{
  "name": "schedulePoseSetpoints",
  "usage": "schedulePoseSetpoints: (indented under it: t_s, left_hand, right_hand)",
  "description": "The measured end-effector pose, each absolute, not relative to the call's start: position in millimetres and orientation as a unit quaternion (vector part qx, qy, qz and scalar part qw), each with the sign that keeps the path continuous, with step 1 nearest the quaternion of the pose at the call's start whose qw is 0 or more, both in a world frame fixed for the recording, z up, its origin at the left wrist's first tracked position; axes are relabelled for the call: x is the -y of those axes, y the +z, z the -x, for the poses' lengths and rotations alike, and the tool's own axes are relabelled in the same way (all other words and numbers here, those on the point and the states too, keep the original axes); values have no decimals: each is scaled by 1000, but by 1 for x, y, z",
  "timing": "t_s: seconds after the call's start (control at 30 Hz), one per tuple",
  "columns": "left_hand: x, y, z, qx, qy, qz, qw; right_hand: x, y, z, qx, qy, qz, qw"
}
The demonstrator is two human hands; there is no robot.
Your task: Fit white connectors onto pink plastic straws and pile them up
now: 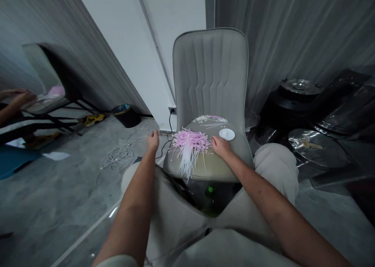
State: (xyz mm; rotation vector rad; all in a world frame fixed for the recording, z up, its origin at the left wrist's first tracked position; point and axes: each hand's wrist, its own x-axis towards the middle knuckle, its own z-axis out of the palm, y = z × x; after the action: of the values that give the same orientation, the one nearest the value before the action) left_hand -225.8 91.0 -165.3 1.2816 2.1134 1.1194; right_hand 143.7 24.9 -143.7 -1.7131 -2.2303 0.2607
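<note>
The wearer's pale trousers (181, 212) filled the near view, knees spread on either side of a grey padded chair (210, 64) that faced them. In the shadow under the seat showed a green cap (210, 189). Both bare forearms reached forward.

On the front of the seat lay a loose pile of thin pink and white strips (191, 140), the pink ones heaped crosswise and the white ones fanning down to the seat's front edge. The right hand (221, 146) was at the pile's right edge, fingers curled and nearly closed; whether they pinched a strip, I cannot tell. The left hand (152, 142) was in the air just left of the seat, fingers folded inward; its grip was too small to make out.

Beyond the right hand sat a round white dish (226, 134). Behind the pile, toward the backrest, was a smaller scatter of white and pink pieces (205, 119).

On the grey floor to the left, pale cable (118, 154) lay in tangled loops, with a dark bin (126, 116) farther back. To the right stood dark and shiny metal equipment (301, 87). At far left, another person's hands (25, 98) were near a pink bundle (56, 90) on a second chair (43, 66).
</note>
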Motion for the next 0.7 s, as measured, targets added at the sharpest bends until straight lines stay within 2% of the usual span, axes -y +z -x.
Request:
schedulePoseSetpoints:
  t_s: [0.2,0.43,0.7]
  left_hand:
    - [-104,-173,234,-767,440,-407,229]
    - [-125,-184,224,-727,458,-428,279]
    - [-147,-184,206,-682,431,-489,330]
  right_hand:
    - [-42,-136,-188,730,25,631,259]
    - [-86,-126,-269,615,-59,694,369]
    - [-153,-145,-323,504,-45,750,426]
